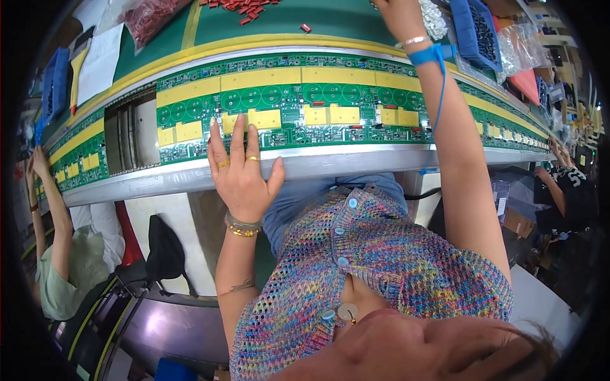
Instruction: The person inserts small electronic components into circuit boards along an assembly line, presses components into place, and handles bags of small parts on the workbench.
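My left hand (244, 174) lies palm down at the near edge of a long row of green circuit boards (295, 131) with yellow strips and patches. Its fingers are stretched out and apart, the tips resting over a board among small parts; no held object shows. Reaching far across the row, my right hand (401, 22) is cut off by the upper edge of the picture, so its fingertips are hidden. A heap of small white parts (433, 20) sits just right of it. A blue wrist strap (432, 55) with a cord circles my right wrist. Small red components (318, 103) are set on the boards.
Loose red components (244, 9) and a bag of red parts (149, 20) lie on the green bench. Blue bins (476, 35) stand at far right and left. A metal rail (356, 155) edges the line. Co-workers' arms (57, 197) reach in at both sides.
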The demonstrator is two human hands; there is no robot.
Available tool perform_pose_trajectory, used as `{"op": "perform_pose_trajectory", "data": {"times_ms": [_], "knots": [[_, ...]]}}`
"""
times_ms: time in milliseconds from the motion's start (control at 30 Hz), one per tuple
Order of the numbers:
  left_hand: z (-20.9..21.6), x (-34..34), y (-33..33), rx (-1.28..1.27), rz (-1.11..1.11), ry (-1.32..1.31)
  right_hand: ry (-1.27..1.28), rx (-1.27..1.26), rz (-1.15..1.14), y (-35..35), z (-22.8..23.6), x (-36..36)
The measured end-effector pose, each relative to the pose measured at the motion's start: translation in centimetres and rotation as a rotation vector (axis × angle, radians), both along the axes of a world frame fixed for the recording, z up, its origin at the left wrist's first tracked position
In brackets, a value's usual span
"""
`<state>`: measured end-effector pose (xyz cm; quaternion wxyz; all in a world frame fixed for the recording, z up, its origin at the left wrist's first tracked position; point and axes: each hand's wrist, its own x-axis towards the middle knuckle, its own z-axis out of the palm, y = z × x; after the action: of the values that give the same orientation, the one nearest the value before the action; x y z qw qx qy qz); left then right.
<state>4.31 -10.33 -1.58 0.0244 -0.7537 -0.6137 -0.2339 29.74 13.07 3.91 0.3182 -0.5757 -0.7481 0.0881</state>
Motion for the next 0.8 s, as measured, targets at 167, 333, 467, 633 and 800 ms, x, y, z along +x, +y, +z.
{"op": "perform_pose_trajectory", "data": {"times_ms": [167, 333, 467, 633, 800], "knots": [[-0.1, 0.1, 0.2, 0.032, 0.009, -0.006, -0.316, 0.246, 0.11, 4.2, -4.6, 4.8], [0.1, 0.0, 0.1, 0.018, 0.03, -0.022, -0.376, 0.059, 0.111, 4.9, -4.1, 5.1], [0.1, 0.1, 0.2, 0.016, 0.036, -0.05, -0.119, -0.093, 0.272, 1.9, -2.8, 0.5], [-0.2, 0.0, 0.0, 0.014, 0.035, -0.091, 0.028, -0.074, 0.596, -3.8, -1.9, -11.3], [-0.2, 0.1, 0.4, 0.023, 0.033, -0.128, -0.067, 0.068, 0.598, -3.8, -3.4, -17.1]]}}
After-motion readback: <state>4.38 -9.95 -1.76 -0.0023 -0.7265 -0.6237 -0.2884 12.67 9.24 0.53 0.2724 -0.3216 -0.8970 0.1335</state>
